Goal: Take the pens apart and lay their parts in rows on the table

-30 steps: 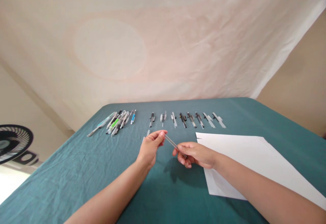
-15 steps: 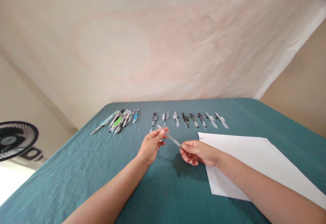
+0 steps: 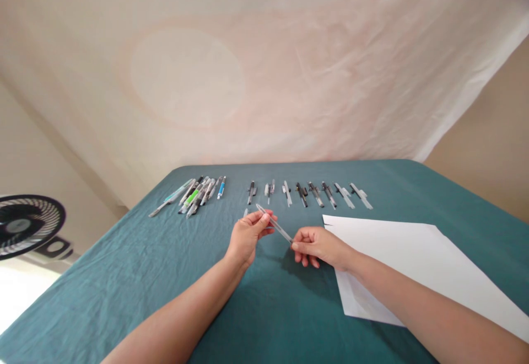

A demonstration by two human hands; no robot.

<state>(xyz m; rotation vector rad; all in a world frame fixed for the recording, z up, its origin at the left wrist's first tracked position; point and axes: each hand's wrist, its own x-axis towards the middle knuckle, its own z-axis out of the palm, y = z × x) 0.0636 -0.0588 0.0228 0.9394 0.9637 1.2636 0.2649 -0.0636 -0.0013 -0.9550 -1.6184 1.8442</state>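
Both hands hold one thin clear pen (image 3: 276, 224) above a table covered with teal cloth (image 3: 136, 276). My left hand (image 3: 247, 235) pinches the pen near its far end between thumb and fingers. My right hand (image 3: 318, 246) pinches its near end. The pen slants from upper left to lower right between them. A small clear piece (image 3: 246, 212) lies on the cloth just beyond my left hand.
A bunch of pens (image 3: 194, 194) lies at the back left of the table. A row of several pen caps (image 3: 314, 193) runs along the back. A white sheet of paper (image 3: 413, 265) lies at the right. A black fan (image 3: 25, 226) stands off the table's left.
My right hand has slid back along the pen to its near end, so more of the pen shows between the hands. The far tip now sticks out past my left fingers.
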